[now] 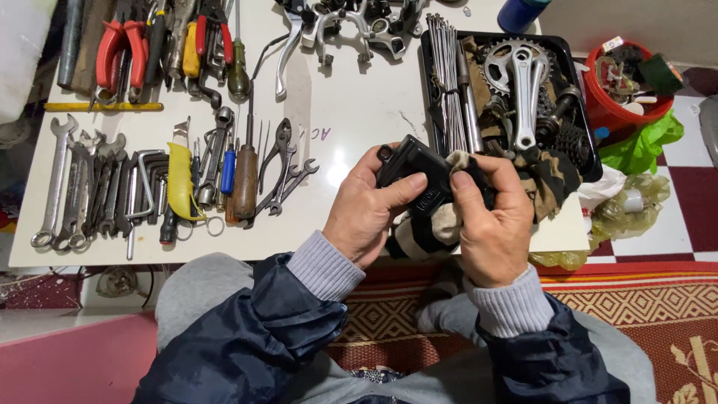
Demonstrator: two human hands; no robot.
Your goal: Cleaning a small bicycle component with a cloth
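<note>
A white counter point(351, 112) is carrying rows of steel wrenches point(75, 187), with a patterned red rug point(636, 307) lying beneath. Over its near edge, the left hand point(366, 213) is closing its grip around a blocky black plastic part point(415, 176), while the right hand point(490, 221) is pinching a soft rag point(441, 224) against it.

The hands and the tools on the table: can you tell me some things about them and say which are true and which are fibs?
1. Both hands hold a black bike pedal. True.
2. The right hand presses a rag on it. True.
3. The crank lies on the floor. False: it lies in the black tray.
4. The bucket is blue. False: it is red.
5. The wrenches lie beside the left hand. False: they lie far left.
</note>
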